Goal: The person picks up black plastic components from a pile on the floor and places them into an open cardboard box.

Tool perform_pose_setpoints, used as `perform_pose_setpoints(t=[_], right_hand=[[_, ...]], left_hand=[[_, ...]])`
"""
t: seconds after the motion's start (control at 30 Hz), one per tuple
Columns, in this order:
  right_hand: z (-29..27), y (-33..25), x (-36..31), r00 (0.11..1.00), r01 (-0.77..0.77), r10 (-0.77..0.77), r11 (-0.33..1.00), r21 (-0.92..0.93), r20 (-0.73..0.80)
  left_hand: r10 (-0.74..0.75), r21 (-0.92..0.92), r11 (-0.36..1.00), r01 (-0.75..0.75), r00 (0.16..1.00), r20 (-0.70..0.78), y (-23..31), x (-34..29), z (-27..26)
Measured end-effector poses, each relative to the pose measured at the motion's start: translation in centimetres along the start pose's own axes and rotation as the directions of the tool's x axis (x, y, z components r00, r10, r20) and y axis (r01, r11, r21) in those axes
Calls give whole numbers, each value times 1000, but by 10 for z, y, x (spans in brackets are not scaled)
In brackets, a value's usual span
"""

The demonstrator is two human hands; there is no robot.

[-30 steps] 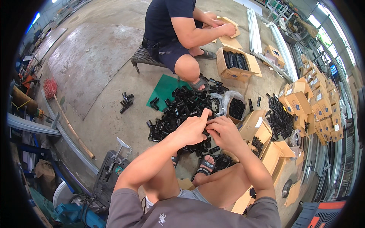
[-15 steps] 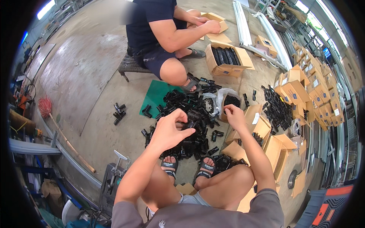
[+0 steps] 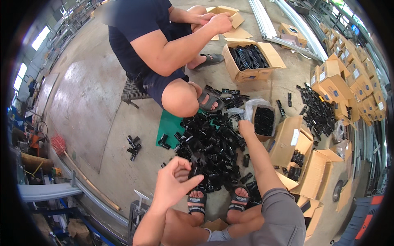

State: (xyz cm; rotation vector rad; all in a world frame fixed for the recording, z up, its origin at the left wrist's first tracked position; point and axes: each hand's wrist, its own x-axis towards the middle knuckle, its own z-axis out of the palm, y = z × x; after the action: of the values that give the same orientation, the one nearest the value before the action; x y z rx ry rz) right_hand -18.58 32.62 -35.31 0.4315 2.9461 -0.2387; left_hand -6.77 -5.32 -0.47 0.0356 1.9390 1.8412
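A black tubular fitting (image 3: 199, 160) sits between the curled fingers and thumb of my left hand (image 3: 174, 180), raised in front of the near side of a heap. That heap of black fittings (image 3: 217, 143) covers the floor ahead of my feet. My right hand (image 3: 246, 128) reaches down at the heap's right edge, beside a small carton (image 3: 256, 133) lined with clear plastic and filled with small black parts (image 3: 264, 119). The back of that hand hides its fingertips, so whatever it touches cannot be made out.
A co-worker (image 3: 143, 45) sits on a woven stool (image 3: 133, 93) beyond the heap. Near them stands a carton of stacked black parts (image 3: 240, 74). Open cartons (image 3: 287, 131) line my right, with another black pile (image 3: 318, 110) beyond. A green sheet (image 3: 164, 126) lies under the heap.
The view has shifted, so the scene sits further left and lower in places. My right hand has moved from over the lined carton to its left side. My left hand has come lower and nearer me.
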Motion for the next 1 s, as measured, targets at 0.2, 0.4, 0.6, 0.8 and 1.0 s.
perform_pose_setpoints(t=[0.2, 0.4, 0.6, 0.8, 1.0], right_hand=[[33, -6, 15, 1000, 13, -14, 999, -51, -22], [38, -18, 20, 987, 159, -161, 983, -90, -13], [-61, -31, -15, 944, 310, -253, 899, 309, -210], [-232, -95, -133, 860, 498, -252, 601, 625, -443], [-328, -134, -258, 825, 562, -275, 479, 674, -493]], left_hand=[[-92, 75, 993, 96, 994, -57, -6, 16, -12], [-109, 66, 991, 116, 989, -100, -10, 24, -1], [-61, -50, 997, 58, 997, -57, -5, 23, 16], [46, -362, 932, -33, 999, 28, -6, 12, 8], [146, -671, 740, 45, 963, 226, -2, 7, 37]])
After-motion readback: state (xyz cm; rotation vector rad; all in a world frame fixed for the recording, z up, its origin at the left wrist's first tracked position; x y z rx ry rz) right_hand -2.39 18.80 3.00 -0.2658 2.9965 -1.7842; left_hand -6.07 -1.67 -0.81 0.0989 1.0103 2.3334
